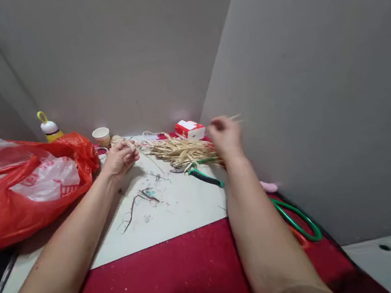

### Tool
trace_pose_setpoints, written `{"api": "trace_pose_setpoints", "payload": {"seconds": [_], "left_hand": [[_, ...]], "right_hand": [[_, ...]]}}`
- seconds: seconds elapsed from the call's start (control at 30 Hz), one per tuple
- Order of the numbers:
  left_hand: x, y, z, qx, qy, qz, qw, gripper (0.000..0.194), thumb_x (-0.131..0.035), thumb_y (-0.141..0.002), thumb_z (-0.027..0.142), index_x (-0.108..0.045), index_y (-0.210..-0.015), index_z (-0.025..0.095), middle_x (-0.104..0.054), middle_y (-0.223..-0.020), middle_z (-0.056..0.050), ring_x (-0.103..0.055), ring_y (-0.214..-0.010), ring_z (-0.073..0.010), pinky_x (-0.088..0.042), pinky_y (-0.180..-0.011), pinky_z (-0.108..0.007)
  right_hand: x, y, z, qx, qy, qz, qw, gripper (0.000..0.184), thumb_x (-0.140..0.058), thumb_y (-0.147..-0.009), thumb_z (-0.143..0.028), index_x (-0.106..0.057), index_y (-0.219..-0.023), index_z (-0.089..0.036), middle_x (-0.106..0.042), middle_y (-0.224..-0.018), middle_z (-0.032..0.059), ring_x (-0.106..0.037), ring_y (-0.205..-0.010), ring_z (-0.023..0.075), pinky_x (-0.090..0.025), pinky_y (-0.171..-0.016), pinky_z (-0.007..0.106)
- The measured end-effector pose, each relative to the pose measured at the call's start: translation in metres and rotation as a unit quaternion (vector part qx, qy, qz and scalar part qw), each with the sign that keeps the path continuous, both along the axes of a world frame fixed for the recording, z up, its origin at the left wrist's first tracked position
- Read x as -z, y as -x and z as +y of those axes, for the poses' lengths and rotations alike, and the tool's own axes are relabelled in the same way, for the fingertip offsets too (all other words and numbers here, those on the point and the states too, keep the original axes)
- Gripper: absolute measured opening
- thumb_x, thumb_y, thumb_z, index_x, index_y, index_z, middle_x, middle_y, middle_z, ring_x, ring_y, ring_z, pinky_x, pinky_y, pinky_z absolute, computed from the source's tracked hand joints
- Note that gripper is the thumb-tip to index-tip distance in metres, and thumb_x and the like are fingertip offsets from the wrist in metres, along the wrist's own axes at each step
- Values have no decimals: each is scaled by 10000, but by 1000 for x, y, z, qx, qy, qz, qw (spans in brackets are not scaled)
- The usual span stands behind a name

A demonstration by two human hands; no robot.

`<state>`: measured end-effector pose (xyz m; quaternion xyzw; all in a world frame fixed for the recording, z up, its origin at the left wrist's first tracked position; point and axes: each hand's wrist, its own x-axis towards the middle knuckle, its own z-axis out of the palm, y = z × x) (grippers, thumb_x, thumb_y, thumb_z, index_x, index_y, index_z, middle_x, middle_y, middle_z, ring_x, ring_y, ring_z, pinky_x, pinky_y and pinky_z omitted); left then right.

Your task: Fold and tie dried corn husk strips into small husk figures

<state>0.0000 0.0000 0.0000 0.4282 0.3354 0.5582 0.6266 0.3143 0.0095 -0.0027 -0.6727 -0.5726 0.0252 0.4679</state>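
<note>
My left hand (pixel 121 159) is closed in a pinch above the white board (pixel 177 219). From its fingertips a thin pale straw strand (pixel 152 162) slants down to the right. A bundle of dry straw strips (pixel 181 150) lies between my two hands at the back of the board. My right hand (pixel 227 137), slightly blurred, is raised at the bundle's right end with its fingers curled together. Pale straw ends (pixel 236 117) stick out past its fingers. Below the bundle rest pliers with green and black handles (pixel 205 177), partly covered by straw. A dark branching twig (pixel 134 207) lies nearer me.
A red plastic bag (pixel 0 214) fills the left side. Behind it stands a yellow bottle with a white cap (pixel 50 128). A paper cup (pixel 101 136) and a red-and-white box (pixel 190 130) are at the back. Green-handled scissors (pixel 297 219) lie by the right wall (pixel 322 95).
</note>
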Motion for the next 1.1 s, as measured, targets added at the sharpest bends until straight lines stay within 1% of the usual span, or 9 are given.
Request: {"api": "trace_pose_setpoints", "payload": {"seconds": [0.2, 0.33, 0.4, 0.5, 0.63, 0.73, 0.9, 1.0, 1.1], "left_hand": [[0, -6, -4, 10, -7, 24, 1000, 226, -731, -589, 112, -580, -755, 138, -607, -614, 21, -615, -587, -93, -523, -586, -219], [-6, -13, -13, 30, -29, 39, 998, 243, -765, -565, 131, -593, -735, 140, -613, -667, 20, -610, -617, -90, -507, -590, -217], [-10, -16, -17, 41, -50, 44, 997, 255, -786, -552, 146, -605, -731, 140, -605, -687, 24, -601, -630, -84, -481, -579, -201], [-15, -12, -18, 43, -70, 72, 994, 276, -807, -550, 195, -632, -757, 139, -610, -718, 10, -586, -633, -83, -439, -556, -191], [-16, 10, -5, -32, -85, 180, 979, 312, -775, -588, 282, -662, -848, 151, -647, -794, -30, -582, -650, -115, -437, -582, -229], [-10, 30, 7, -133, -94, 394, 904, 189, -721, -600, 293, -637, -701, 158, -622, -676, -39, -570, -648, -160, -426, -610, -266], [2, 41, 12, -118, -33, 735, 667, 191, -715, -554, 330, -633, -643, 181, -672, -768, -130, -608, -777, -291, -420, -682, -341], [5, 39, 11, -84, -31, 757, 647, 177, -701, -552, 300, -646, -686, 197, -681, -808, -120, -610, -790, -279, -413, -675, -318], [5, 37, 10, -70, -49, 715, 694, 128, -689, -537, 226, -606, -631, 199, -637, -688, -65, -575, -690, -227, -382, -611, -289]], "right_hand": [[-13, 50, -18, -117, 14, 78, 990, 245, -600, -737, -273, -732, -880, -124, -725, -878, 113, -664, -696, 190, -526, -669, 315], [-37, 99, -50, -337, 143, 189, 911, 435, -689, -715, -331, -649, -1113, -159, -706, -988, 96, -580, -487, 98, -446, -429, 230], [-40, 119, -58, -386, 197, 204, 878, 406, -709, -695, -269, -635, -1077, -154, -710, -860, 67, -589, -485, 100, -416, -401, 200], [-40, 127, -57, -360, 165, 200, 896, 121, -642, -732, -225, -635, -820, -142, -650, -630, 15, -591, -499, 105, -429, -450, 194], [-47, 98, -51, -168, -96, 98, 976, 117, -563, -779, -244, -643, -750, -164, -658, -681, 25, -602, -620, 135, -496, -649, 285], [-48, 66, -49, -19, -185, -4, 983, 175, -510, -826, -257, -672, -836, -192, -686, -854, 72, -629, -786, 196, -487, -802, 378], [-30, 36, -35, 12, 87, -25, 996, 84, -659, -688, -188, -668, -767, -213, -682, -874, 93, -639, -928, 315, -451, -879, 524], [-26, 44, -28, -4, 59, 7, 998, 120, -613, -745, -243, -675, -834, -191, -696, -937, 99, -647, -924, 272, -479, -872, 473], [-29, 74, -30, -83, 20, 78, 993, 167, -537, -814, -270, -671, -850, -176, -701, -916, 75, -649, -726, 169, -526, -690, 320]]}}
